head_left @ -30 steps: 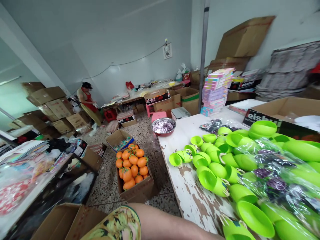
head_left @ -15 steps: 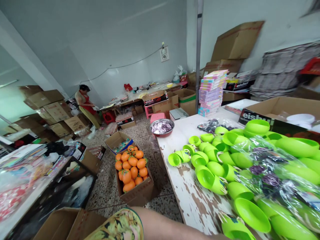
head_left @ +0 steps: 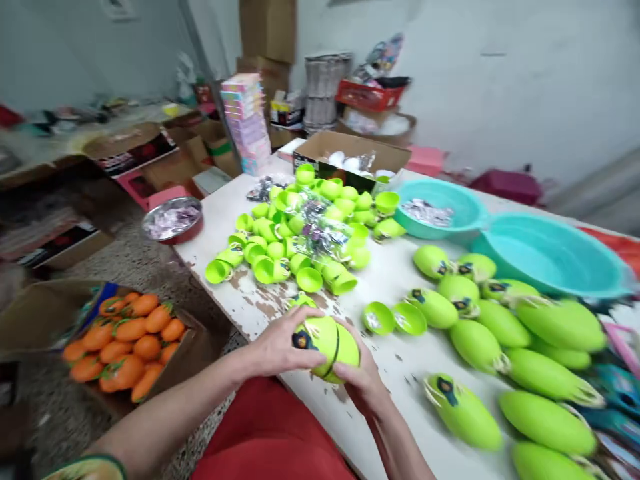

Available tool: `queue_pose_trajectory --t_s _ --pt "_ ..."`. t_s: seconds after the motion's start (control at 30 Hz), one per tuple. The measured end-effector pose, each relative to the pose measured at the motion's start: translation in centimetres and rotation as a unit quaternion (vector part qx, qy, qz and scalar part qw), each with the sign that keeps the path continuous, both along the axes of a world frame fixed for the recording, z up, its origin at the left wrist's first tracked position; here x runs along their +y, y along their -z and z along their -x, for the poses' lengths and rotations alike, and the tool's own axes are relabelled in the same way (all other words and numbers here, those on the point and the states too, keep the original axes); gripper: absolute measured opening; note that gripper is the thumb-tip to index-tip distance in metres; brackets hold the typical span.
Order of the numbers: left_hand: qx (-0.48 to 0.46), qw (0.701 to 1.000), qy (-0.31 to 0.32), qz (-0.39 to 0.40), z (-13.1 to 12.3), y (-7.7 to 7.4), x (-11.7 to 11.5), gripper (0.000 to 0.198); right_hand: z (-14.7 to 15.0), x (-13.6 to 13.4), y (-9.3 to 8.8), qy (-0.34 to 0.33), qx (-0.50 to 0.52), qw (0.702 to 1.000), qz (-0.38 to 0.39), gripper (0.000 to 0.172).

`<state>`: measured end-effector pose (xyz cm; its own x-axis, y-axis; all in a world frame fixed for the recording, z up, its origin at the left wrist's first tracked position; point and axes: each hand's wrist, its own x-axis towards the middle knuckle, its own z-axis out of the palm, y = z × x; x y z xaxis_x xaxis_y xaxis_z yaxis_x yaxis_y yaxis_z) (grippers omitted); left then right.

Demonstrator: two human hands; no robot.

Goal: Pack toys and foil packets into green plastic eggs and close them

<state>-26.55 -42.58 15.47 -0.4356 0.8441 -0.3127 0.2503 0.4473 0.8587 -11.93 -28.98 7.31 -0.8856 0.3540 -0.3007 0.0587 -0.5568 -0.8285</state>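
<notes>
Above the table's front edge, both my hands grip a bright green, egg-shaped plastic shell [head_left: 325, 343] with a dark gap between its two halves. My left hand [head_left: 277, 343] is wrapped round the half with the pale strings and a dark printed patch. My right hand [head_left: 363, 373] closes on the other, plain half. Just beyond lie two open green half-shells [head_left: 379, 319] with small silvery pieces inside. To the right rest several closed green shells [head_left: 480, 343], and a heap of loose green half-shells [head_left: 275, 250] spreads out behind my left hand.
Two turquoise basins [head_left: 550, 257] and a cardboard box [head_left: 385, 150] stand on the worn white table [head_left: 400, 373]. On the left, a box of orange persimmon-shaped items [head_left: 127, 347] sits low, near a metal bowl [head_left: 173, 220] of shiny packets. Clear bags [head_left: 320, 223] lie over the half-shells.
The view has swung right and down to the table. Both hands now show, holding a green shell; earlier only a patterned sleeve and forearm were visible. The person at the far left has left the view.
</notes>
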Motion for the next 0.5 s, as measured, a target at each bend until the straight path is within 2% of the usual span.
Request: queue_pose_trajectory --t_s 0.13,0.33,0.4,0.5 --pt "-0.020 0.999 0.003 0.025 -0.7 -0.6 0.5 0.062 -0.3 0.4 -1.5 -0.013 -0.004 0.999 -0.039 0.086" --pt "-0.099 0.995 0.026 0.017 -0.3 0.1 1.1 0.061 -1.1 0.8 -2.4 -0.012 -0.039 0.990 -0.133 0.083" --pt "-0.097 0.994 0.050 0.005 0.1 0.4 1.3 0.061 -1.0 1.0 -2.3 -0.016 -0.057 0.991 -0.122 0.085" --pt "-0.083 0.994 0.074 -0.005 0.6 0.9 1.5 0.061 -1.0 1.1 -1.9 -0.010 -0.057 0.997 -0.046 0.088"
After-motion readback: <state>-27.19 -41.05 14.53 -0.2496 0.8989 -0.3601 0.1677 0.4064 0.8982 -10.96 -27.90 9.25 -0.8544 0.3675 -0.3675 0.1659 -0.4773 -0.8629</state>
